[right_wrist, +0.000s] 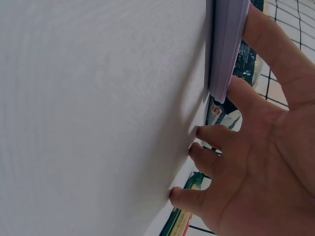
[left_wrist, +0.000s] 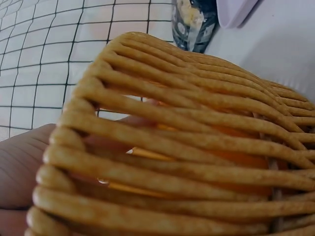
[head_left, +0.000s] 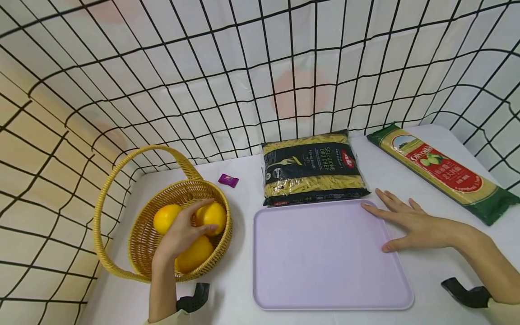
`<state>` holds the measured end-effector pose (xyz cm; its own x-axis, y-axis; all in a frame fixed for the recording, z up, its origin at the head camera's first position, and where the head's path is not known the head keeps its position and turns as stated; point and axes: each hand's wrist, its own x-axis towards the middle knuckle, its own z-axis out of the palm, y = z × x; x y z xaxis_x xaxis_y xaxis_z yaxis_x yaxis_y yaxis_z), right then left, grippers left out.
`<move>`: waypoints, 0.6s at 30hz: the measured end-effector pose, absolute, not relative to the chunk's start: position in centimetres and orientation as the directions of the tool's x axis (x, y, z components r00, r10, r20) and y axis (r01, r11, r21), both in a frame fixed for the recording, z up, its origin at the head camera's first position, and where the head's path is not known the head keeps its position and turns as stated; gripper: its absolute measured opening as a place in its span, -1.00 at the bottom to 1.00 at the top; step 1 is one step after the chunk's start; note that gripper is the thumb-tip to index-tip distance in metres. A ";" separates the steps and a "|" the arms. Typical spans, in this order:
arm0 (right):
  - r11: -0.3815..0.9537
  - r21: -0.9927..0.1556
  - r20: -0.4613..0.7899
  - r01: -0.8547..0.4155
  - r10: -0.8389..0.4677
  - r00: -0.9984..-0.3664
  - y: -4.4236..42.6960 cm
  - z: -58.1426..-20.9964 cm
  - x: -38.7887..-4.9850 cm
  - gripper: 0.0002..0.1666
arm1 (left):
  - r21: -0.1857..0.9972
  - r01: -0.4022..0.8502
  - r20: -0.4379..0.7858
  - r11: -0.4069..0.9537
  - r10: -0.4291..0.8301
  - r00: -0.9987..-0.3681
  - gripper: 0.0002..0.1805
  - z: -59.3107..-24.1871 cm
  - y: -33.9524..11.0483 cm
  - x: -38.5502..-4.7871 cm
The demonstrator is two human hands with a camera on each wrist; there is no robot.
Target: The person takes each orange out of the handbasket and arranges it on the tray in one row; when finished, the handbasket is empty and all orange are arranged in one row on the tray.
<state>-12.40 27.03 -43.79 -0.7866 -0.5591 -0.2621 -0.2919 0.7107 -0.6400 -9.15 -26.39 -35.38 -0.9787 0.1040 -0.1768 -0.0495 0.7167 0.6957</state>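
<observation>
On the left, a yellow wicker basket (head_left: 142, 241) holds several yellow-orange fruits. Reaching inside, my left hand (head_left: 178, 239) curls its thumb and fingers round a round yellow fruit (head_left: 214, 216). An orange-coloured round fruit (head_left: 165, 218) lies to the left of it, and a longer yellow fruit (head_left: 195, 255) lies partly under the wrist. The basket's weave (left_wrist: 147, 172) hides most of that hand in the left wrist view. My right hand (head_left: 420, 228), fingers spread, touches the right edge of a lilac tray (head_left: 325, 257); in the right wrist view its other fingertips (right_wrist: 201, 132) meet the white tabletop.
A bag of penne pasta (head_left: 313, 167) lies behind the tray. To its right is a spaghetti packet (head_left: 443, 169) with green ends. A small purple wrapped sweet (head_left: 228, 180) sits beside the basket. Black wire mesh (head_left: 252, 85) encloses the back and sides.
</observation>
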 end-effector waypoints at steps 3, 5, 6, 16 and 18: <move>0.712 -0.639 -0.263 -0.291 -0.557 -0.787 27.1 -43.8 -12.4 0.16 | 0.702 -0.039 -0.159 0.711 0.102 -0.982 -0.35 -35.4 -26.5 -9.1; 0.712 -0.637 -0.261 -0.293 -0.558 -0.787 27.1 -43.8 -12.4 0.16 | 0.703 -0.034 -0.150 0.710 0.102 -0.984 -0.37 -35.4 -26.5 -9.1; 0.711 -0.638 -0.260 -0.295 -0.559 -0.787 27.1 -43.8 -12.4 0.16 | 0.707 -0.028 -0.142 0.707 0.103 -0.984 -0.37 -35.4 -26.5 -9.1; 0.711 -0.630 -0.247 -0.312 -0.564 -0.788 27.1 -43.9 -12.3 0.14 | 0.712 -0.054 -0.158 0.700 0.085 -0.984 -0.37 -35.6 -26.7 -9.3; 0.713 -0.630 -0.248 -0.309 -0.562 -0.789 27.1 -43.9 -12.3 0.14 | 0.712 -0.051 -0.158 0.701 0.089 -0.983 -0.36 -35.6 -26.6 -9.3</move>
<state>-12.34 27.14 -43.89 -0.7893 -0.5615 -0.2483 -0.3090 0.7128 -0.6297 -9.29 -26.64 -35.61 -0.9834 0.0890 -0.1581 -0.0510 0.7006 0.7117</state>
